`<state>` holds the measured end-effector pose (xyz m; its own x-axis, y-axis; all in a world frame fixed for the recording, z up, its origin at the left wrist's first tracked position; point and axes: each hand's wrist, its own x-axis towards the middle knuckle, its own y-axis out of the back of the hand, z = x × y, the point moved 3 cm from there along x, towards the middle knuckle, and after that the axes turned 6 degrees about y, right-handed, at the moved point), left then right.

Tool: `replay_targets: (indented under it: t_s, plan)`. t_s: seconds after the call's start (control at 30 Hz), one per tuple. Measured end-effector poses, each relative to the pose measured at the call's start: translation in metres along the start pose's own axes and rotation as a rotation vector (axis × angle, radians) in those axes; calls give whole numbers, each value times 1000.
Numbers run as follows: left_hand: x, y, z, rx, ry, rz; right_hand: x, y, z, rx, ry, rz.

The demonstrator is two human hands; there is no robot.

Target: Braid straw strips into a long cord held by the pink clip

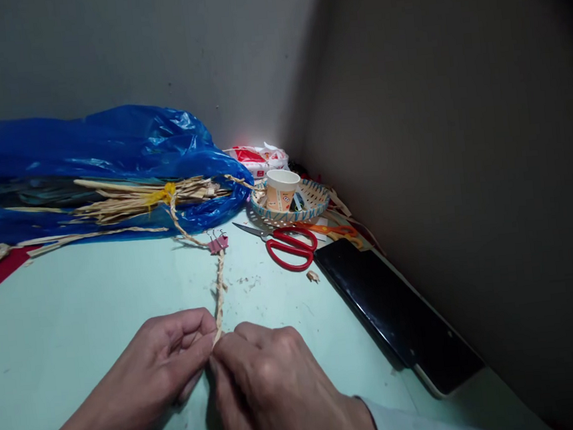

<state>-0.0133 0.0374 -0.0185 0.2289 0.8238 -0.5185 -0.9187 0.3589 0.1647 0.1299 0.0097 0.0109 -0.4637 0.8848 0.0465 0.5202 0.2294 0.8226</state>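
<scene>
A thin twisted cord of dry plant fibre (219, 289) runs toward me from a pink binder clip (218, 245) on the table. My left hand (173, 352) pinches the cord's near end between thumb and bent fingers. Right against it, my right hand (265, 371) is also closed on the cord, its knuckles facing up and its fingertips mostly hidden. Beyond the clip the cord continues to a bundle of dry straw strips (149, 197) tied with yellow string. The bundle lies at the mouth of a blue plastic bag (123, 132).
Red-handled scissors (289, 247) lie open right of the clip. Behind them a woven basket (315, 199) holds a paper cup (282, 187); orange scissors (341, 230) lie beside it. A dark tablet (395, 312) rests along the right edge by the wall. Fibre scraps dot the pale green table (97, 292).
</scene>
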Motion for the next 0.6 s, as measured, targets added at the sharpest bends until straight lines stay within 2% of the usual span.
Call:
replay_targets:
  t_s: [0.13, 0.23, 0.3, 0.4, 0.5, 0.53, 0.6]
  plan:
    - [-3, 1, -6, -84, -37, 56, -1, -20, 9, -147, 295, -24]
    - [-3, 1, -9, -116, -48, 50, -1, -29, 10, -242, 390, 7]
    - [-2, 2, -10, -109, -41, 20, -1, -24, 6, -271, 387, 23]
    - [-1, 3, -11, -96, -39, -4, 1, -2, 1, -177, 306, 87]
    - [-1, 3, -9, -106, -55, -13, 5, 22, 5, 39, 112, 190]
    - [-1, 3, -8, -114, -62, -15, 7, 26, 8, 119, 58, 181]
    - [-2, 2, -5, -114, -92, -30, 11, 25, 12, 286, 27, 85]
